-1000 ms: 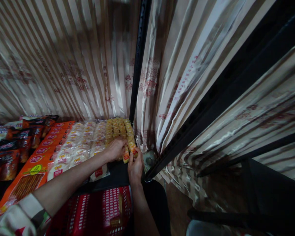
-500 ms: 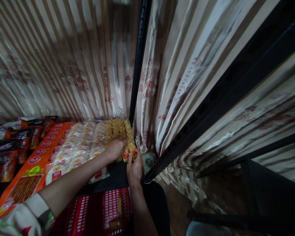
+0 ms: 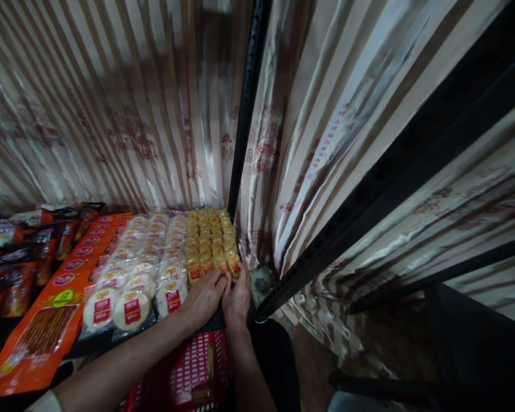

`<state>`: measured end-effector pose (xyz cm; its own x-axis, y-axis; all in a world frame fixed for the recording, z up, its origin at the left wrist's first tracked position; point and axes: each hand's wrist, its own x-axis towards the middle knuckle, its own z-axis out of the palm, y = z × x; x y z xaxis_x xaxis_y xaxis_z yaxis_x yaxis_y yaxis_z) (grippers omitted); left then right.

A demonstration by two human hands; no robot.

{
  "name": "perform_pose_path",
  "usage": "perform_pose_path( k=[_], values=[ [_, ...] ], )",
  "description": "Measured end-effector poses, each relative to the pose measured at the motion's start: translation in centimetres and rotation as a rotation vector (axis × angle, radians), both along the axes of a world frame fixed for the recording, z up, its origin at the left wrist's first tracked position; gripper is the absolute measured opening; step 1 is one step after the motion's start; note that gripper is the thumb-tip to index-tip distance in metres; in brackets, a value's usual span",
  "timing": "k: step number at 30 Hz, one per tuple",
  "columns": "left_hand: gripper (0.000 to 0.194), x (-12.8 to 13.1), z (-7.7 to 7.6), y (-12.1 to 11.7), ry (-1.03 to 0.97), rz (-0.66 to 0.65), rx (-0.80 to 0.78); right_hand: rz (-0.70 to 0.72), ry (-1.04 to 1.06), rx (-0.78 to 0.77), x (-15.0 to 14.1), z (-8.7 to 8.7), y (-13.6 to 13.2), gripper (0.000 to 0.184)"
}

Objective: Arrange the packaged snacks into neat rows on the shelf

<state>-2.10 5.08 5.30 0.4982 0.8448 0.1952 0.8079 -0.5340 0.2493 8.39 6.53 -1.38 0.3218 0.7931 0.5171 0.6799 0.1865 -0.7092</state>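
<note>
Small yellow snack packets with red and orange labels stand in several close rows at the right end of the shelf. My left hand is at the front of these rows, its fingertips closed on a front packet. Beside it, my right hand has thumb and fingers closed around the front packet of the rightmost row. The fingertips of both hands nearly meet, and part of their grip is hidden. Left of the yellow rows lie round white rice crackers in clear wrappers with red labels.
Orange packs of brown sticks and dark orange bags lie farther left. Below the shelf edge is a red basket with a few yellow packets in it. A black post and a slanted black beam stand before striped curtains.
My left hand has drawn back from over the yellow rows to their front edge, uncovering more packets and the rice crackers. My right hand has stayed at the rightmost row.
</note>
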Motion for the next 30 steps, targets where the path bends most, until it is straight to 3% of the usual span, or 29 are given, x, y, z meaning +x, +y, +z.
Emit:
perform_pose_path(
  k=[9, 15, 21, 27, 30],
  values=[
    [0.031, -0.1, -1.1, -0.1, -0.073, 0.041, 0.01, -0.033, -0.164, -0.042, 0.0, 0.1, -1.0, 0.046],
    [0.024, 0.2, 0.3, 0.7, -0.015, 0.071, 0.114, -0.045, -0.226, -0.065, 0.0, 0.1, -1.2, 0.048],
    [0.029, 0.7, 1.5, 2.4, -0.016, 0.118, 0.183, -0.031, -0.178, -0.052, 0.0, -0.2, -1.2, 0.048],
    [0.031, 2.0, 2.5, 4.0, -0.02, 0.24, 0.196, -0.025, -0.144, -0.066, 0.1, -0.5, -1.2, 0.049],
    [0.032, 2.2, 2.6, 4.7, -0.022, 0.241, 0.195, -0.026, -0.138, -0.063, 0.1, -0.5, -1.3, 0.049]
  ],
)
